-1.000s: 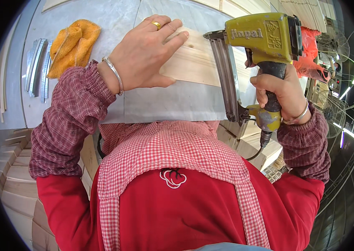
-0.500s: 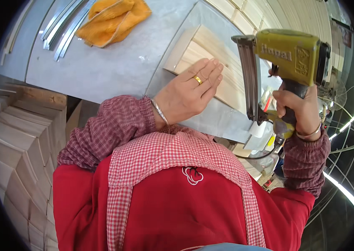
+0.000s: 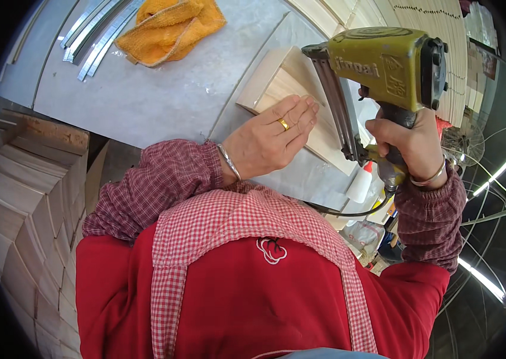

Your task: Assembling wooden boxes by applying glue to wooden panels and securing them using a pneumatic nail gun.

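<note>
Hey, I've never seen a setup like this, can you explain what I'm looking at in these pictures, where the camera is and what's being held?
Happy to. There is no robot here, just a person working bare-handed. The camera is the left one of two fisheye cameras worn on the head, looking down, so straight edges bend toward the rim and the picture's left is the person's left.

The left hand lies flat, fingers together, on a pale wooden piece. The right hand grips an olive-green nail gun; I can't tell whether its nose touches the wood.

On the grey table are also an orange cloth and, left of it, shiny metal strips.
</note>
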Demonstrator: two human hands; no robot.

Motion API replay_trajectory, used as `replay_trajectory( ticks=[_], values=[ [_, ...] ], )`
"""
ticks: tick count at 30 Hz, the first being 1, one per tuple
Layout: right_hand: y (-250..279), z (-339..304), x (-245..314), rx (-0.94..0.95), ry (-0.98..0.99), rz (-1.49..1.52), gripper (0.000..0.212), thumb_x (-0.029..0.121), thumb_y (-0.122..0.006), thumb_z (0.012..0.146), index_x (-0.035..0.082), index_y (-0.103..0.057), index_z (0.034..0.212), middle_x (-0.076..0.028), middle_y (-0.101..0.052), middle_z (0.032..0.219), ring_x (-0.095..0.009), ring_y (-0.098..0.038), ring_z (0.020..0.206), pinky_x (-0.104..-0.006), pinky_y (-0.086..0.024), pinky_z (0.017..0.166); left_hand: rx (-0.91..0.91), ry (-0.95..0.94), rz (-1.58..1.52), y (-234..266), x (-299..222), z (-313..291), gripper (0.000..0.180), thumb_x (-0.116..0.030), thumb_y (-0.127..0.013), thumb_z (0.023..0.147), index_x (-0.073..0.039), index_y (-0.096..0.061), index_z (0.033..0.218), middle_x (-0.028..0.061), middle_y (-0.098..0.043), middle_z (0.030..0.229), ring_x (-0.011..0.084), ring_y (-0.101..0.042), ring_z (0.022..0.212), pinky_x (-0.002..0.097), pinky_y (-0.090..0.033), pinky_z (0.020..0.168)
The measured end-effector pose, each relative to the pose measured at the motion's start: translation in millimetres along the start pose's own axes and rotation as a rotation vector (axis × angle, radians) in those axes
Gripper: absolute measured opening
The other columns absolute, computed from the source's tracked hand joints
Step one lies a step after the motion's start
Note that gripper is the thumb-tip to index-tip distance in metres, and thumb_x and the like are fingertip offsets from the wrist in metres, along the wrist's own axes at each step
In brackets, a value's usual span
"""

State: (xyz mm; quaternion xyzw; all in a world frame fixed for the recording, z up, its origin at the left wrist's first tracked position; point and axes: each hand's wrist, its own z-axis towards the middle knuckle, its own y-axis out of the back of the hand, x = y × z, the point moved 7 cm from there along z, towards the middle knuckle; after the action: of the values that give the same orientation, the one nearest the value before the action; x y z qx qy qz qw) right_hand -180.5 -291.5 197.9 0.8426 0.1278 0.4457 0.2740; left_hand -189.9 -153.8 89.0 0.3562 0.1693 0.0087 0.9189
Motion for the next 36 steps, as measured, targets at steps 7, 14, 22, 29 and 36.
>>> replay_trajectory(
  ticks=[7,14,22,29,36],
  values=[
    [-1,-1,-3,0.008,-0.045,0.004,0.019,-0.003,-0.063,0.069,-0.001,-0.059,0.087,-0.003,-0.053,0.053,-0.01,-0.045,0.039,-0.0205,-0.034,0.038,0.008,0.02,-0.02,2,5,-2,0.029,-0.007,-0.054,0.081,0.003,-0.059,0.108,0.0138,-0.057,0.123,0.0231,-0.054,0.117,0.0353,-0.04,0.104],
    [-9,1,3,0.017,-0.061,-0.026,0.015,-0.005,-0.063,0.068,0.001,-0.058,0.081,-0.002,-0.053,0.053,-0.01,-0.045,0.039,-0.0207,-0.035,0.04,0.004,0.034,-0.038,4,6,-4,0.029,-0.008,-0.054,0.081,0.003,-0.059,0.108,0.0141,-0.058,0.122,0.023,-0.054,0.116,0.0354,-0.04,0.103],
    [-6,3,-2,0.03,-0.132,-0.137,0.021,-0.004,-0.066,0.066,0.001,-0.059,0.085,-0.004,-0.058,0.063,-0.013,-0.051,0.048,-0.0229,-0.041,0.045,-0.003,0.05,-0.043,3,9,-5,0.029,-0.008,-0.054,0.081,0.003,-0.059,0.107,0.0141,-0.058,0.121,0.0233,-0.055,0.115,0.0355,-0.041,0.103],
    [-11,2,-5,0.083,-0.09,-0.266,0.032,-0.001,-0.071,0.062,0.0,-0.061,0.093,-0.007,-0.064,0.085,-0.02,-0.06,0.069,-0.0285,-0.048,0.059,-0.054,0.028,-0.08,4,14,-10,0.028,-0.009,-0.052,0.08,0.005,-0.058,0.104,0.0183,-0.058,0.114,0.0258,-0.056,0.109,0.0358,-0.041,0.101],
    [-22,-2,16,0.203,0.512,-0.58,0.04,0.003,-0.074,0.061,0.0,-0.061,0.098,-0.009,-0.065,0.091,-0.021,-0.062,0.075,-0.0301,-0.049,0.064,-0.042,0.015,-0.109,6,15,-14,0.028,-0.01,-0.052,0.081,0.005,-0.058,0.104,0.0184,-0.059,0.112,0.0251,-0.057,0.106,0.0356,-0.042,0.1]
  ],
)
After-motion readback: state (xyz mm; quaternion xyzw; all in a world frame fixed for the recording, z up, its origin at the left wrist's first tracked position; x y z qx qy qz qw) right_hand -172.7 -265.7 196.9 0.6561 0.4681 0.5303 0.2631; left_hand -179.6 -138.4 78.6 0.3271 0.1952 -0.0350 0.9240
